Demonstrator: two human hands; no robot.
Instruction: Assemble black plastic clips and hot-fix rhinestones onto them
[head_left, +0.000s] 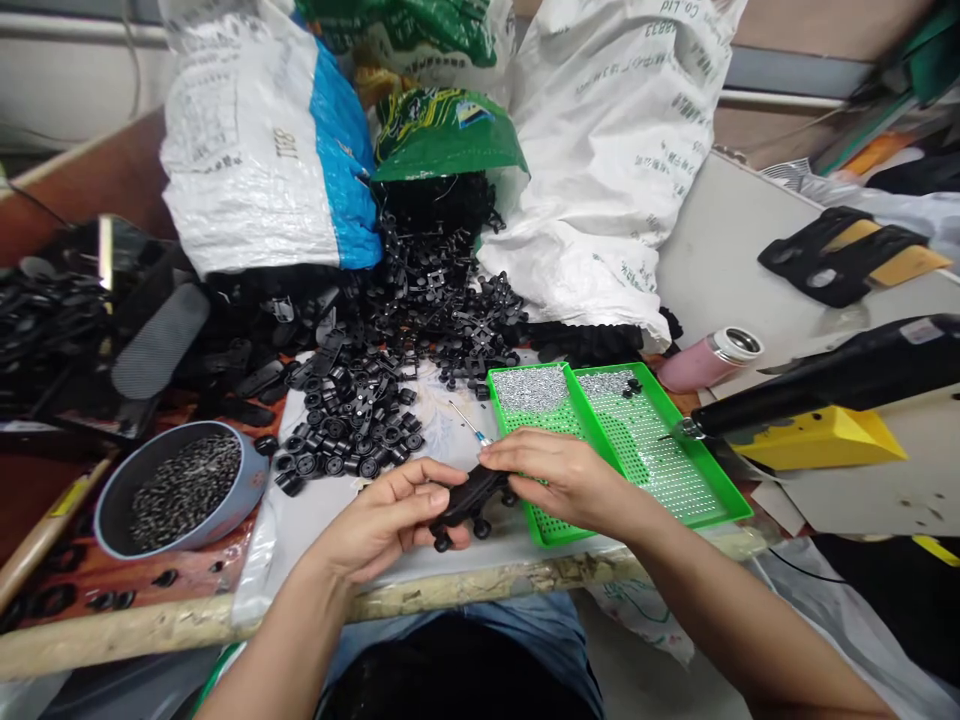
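Observation:
A small black toy skateboard [474, 494] with little wheels is held between my two hands, above the table's front edge. My left hand [401, 515] grips its left end with thumb and fingers. Around the right end, the fingers of my right hand [551, 472] are closed from above. A thin metal-shafted tool [466, 420] with a blue part, perhaps a screwdriver, points away from me just beyond my right fingertips. Its near end is hidden, so whether my right hand touches it cannot be told. Loose black wheels [352, 430] lie in a heap beyond my left hand.
To the right is a green two-part tray [731, 512] with small silver screws. A black power screwdriver [817, 375] points over it beside a yellow holder [825, 440] and pink flask [701, 362]. A blue bowl [251, 490] of small parts stands left. Sacks [600, 150] are behind.

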